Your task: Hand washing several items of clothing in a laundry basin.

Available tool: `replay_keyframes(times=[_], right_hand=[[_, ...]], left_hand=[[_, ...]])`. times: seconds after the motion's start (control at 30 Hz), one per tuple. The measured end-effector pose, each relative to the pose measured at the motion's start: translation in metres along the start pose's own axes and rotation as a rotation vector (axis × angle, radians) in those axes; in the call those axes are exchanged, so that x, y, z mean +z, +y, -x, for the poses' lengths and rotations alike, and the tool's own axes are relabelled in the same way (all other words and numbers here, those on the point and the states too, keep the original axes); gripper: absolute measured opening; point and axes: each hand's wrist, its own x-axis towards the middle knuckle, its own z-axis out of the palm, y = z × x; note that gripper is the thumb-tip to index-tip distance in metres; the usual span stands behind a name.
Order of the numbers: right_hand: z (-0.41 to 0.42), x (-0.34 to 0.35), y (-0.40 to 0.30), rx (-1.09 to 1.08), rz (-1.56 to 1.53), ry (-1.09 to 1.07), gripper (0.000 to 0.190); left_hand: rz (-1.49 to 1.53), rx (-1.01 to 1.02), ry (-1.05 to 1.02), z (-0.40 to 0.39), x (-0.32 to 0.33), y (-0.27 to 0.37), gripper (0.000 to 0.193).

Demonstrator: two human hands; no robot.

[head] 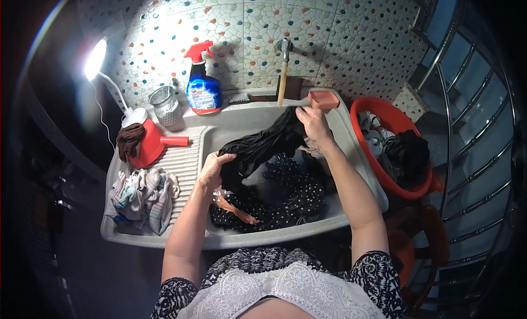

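Observation:
A wet black garment (263, 140) is stretched between my two hands over the basin of a stone laundry sink (288, 235). My left hand (214, 169) grips its lower left end near the ribbed washboard (187, 162). Its upper right end is in my right hand (315, 125), just below the tap hose (283, 82). Under it, black polka-dot fabric (304, 195) lies in cloudy water, with an orange-pink cloth strip (236, 211) at the left. Crumpled light socks (144, 195) are heaped on the sink's left side.
A red plastic scoop (150, 148) with a brown cloth (131, 140), a lit lamp (96, 60), a glass (165, 107), a spray bottle (204, 88) and a pink soap dish (324, 99) stand along the left and back. At right, a red basin (356, 134) holds clothes beside a metal stair railing (446, 134).

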Motion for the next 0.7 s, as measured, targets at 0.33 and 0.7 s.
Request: replay_keyframes(times=[0.33,0.7], right_hand=[[0.035,0.017,0.034,0.636,-0.652,-0.132,0.029],[0.079,0.066,0.076,0.445,-0.037,-0.512,0.03]], left_hand=[[0.115,-0.268,0.255,-0.02,-0.043,-0.027,0.031],[-0.583,-0.213,0.563,-0.049,-0.075,-0.086,0.029]])
